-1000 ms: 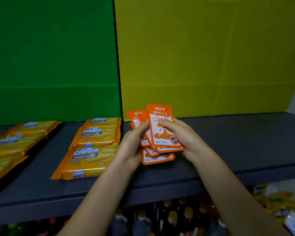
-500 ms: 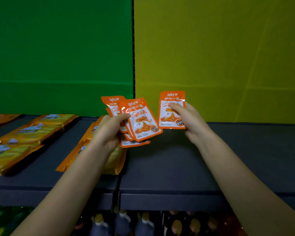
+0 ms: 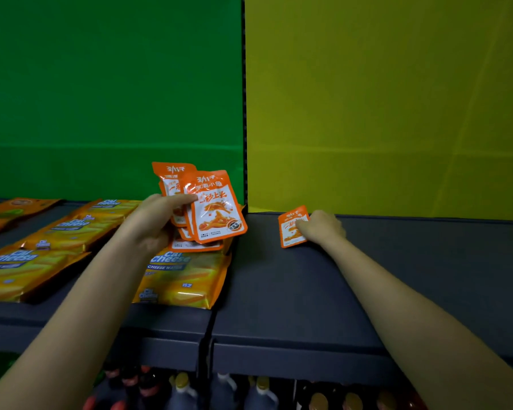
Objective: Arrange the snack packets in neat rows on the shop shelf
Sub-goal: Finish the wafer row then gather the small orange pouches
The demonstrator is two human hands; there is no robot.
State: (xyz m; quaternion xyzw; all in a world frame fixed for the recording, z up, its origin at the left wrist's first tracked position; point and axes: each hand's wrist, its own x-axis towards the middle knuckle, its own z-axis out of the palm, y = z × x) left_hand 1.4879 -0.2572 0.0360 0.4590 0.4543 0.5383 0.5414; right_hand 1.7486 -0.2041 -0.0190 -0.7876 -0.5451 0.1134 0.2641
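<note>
My left hand (image 3: 153,221) grips a fanned bunch of small orange snack packets (image 3: 212,207), held above the dark shelf (image 3: 279,291) in front of the green backdrop. My right hand (image 3: 322,227) holds one orange packet (image 3: 289,230) by its right edge, with the packet lying against the shelf surface near the back, in front of the yellow backdrop. My fingers cover part of that packet.
Yellow Cal Cheese wafer packs (image 3: 187,276) lie in rows on the left half of the shelf, more of them at the far left (image 3: 27,267). Bottles (image 3: 184,389) stand on the level below. Bare shelf stretches to the right of the single packet.
My right hand has taken one packet off the bunch and carried it right and down onto the shelf. The left hand keeps the remaining bunch, shifted slightly left in view.
</note>
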